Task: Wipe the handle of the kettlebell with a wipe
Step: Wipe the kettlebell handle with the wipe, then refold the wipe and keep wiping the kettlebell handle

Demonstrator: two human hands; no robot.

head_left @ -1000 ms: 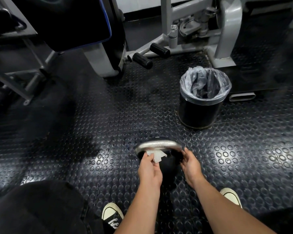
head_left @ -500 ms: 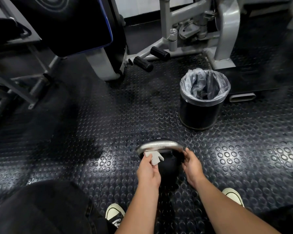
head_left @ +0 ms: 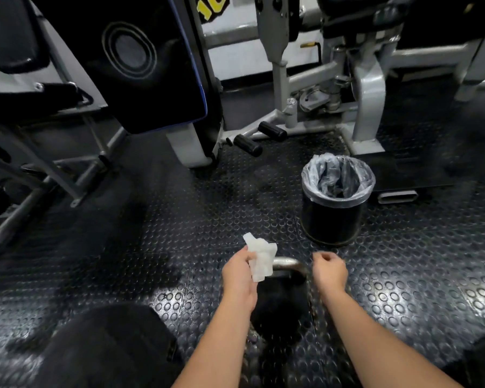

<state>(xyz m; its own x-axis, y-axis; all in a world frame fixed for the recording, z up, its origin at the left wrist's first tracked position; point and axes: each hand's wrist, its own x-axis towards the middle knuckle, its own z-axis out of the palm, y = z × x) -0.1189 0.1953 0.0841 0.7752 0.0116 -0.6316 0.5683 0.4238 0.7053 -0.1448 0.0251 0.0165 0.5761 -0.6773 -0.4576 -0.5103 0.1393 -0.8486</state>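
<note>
A black kettlebell [head_left: 280,303] stands on the studded rubber floor between my forearms, its silver handle [head_left: 287,261] partly showing. My left hand [head_left: 238,275] pinches a crumpled white wipe [head_left: 259,257] and holds it lifted just left of and above the handle, apart from the metal. My right hand [head_left: 329,271] hovers to the right of the handle with fingers loosely curled, holding nothing and off the kettlebell.
A black bin [head_left: 335,217] lined with a clear bag stands just beyond the kettlebell on the right. Grey gym machine frames [head_left: 367,88] and a black padded machine [head_left: 140,60] fill the back. My dark-clad knee [head_left: 107,348] is at lower left.
My left hand lifted the wipe off the handle. My right hand let go of the handle's right end and rose. The view tilted up.
</note>
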